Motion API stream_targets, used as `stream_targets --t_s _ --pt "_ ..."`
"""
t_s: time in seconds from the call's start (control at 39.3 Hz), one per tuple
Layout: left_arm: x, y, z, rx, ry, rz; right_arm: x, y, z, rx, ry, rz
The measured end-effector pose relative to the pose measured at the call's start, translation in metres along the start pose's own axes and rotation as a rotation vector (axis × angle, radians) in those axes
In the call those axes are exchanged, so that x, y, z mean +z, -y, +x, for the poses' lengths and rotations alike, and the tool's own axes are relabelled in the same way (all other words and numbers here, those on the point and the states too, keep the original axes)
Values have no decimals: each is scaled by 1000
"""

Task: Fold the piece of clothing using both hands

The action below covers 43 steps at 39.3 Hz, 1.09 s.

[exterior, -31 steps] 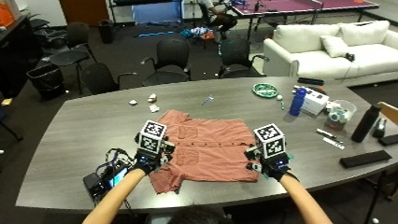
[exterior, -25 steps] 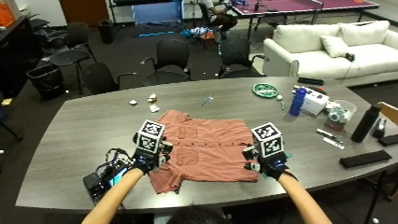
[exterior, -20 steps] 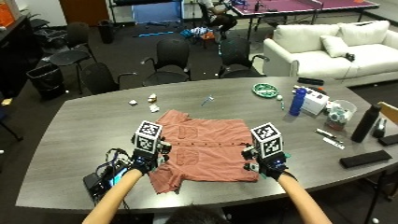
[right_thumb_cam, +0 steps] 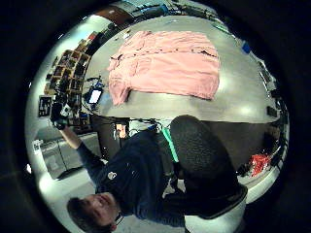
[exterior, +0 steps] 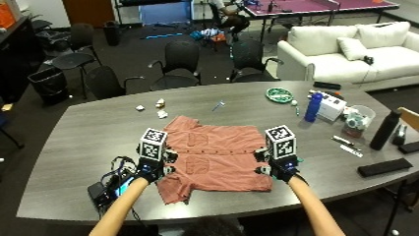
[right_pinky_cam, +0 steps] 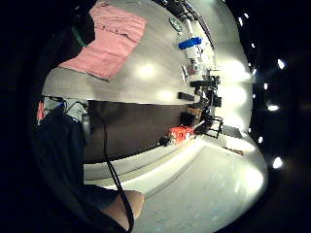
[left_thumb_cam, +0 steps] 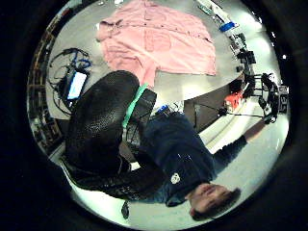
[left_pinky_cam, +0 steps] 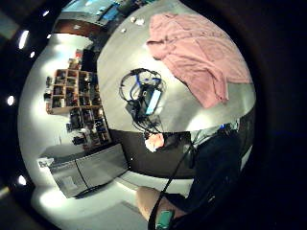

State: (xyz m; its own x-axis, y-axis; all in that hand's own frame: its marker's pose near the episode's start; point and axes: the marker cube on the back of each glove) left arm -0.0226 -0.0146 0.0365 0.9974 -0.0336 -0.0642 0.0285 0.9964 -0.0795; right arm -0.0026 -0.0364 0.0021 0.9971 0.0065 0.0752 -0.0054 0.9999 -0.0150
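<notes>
A pink short-sleeved shirt [exterior: 215, 156] lies spread flat and button-side up near the table's [exterior: 78, 142] near edge, directly in front of the person, which suits a first fold from either side. The left hand [exterior: 152, 169] hangs over the shirt's left sleeve and the right hand [exterior: 283, 167] over its right hem edge, one at each side, probably so both edges can be lifted together. The palm views show the cloth lying well clear of both palms, so neither hand seems to hold anything, though how far the fingers are spread cannot be told.
</notes>
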Motion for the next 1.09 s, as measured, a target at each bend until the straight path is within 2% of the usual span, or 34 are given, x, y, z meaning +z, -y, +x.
stream_targets --t_s 0.08,0.28,0.36,0.51,0.56,0.64,0.69,0.76,0.84,0.99,1.09 --pt "6 9 1 22 -66 -6 12 18 6 13 16 -17" --pt "32 58 -1 -9 -165 43 41 61 14 16 92 -55" --pt "45 79 3 -6 -190 18 57 82 18 27 125 -89" --pt "94 115 19 24 -281 -73 96 117 15 28 181 -146" --pt "112 113 26 2 -319 -168 113 123 11 21 196 -181" --pt "126 91 38 -43 -342 -360 144 136 6 24 205 -245" --pt "137 86 44 -26 -331 -412 163 140 2 27 199 -288" --pt "158 90 49 -17 -264 -462 171 128 -12 20 183 -340" --pt "169 93 50 -11 -208 -480 177 125 -18 25 167 -353" --pt "181 99 56 64 -191 -461 195 130 -20 40 151 -388" --pt "192 106 53 -17 -190 -416 207 132 -23 36 169 -441"
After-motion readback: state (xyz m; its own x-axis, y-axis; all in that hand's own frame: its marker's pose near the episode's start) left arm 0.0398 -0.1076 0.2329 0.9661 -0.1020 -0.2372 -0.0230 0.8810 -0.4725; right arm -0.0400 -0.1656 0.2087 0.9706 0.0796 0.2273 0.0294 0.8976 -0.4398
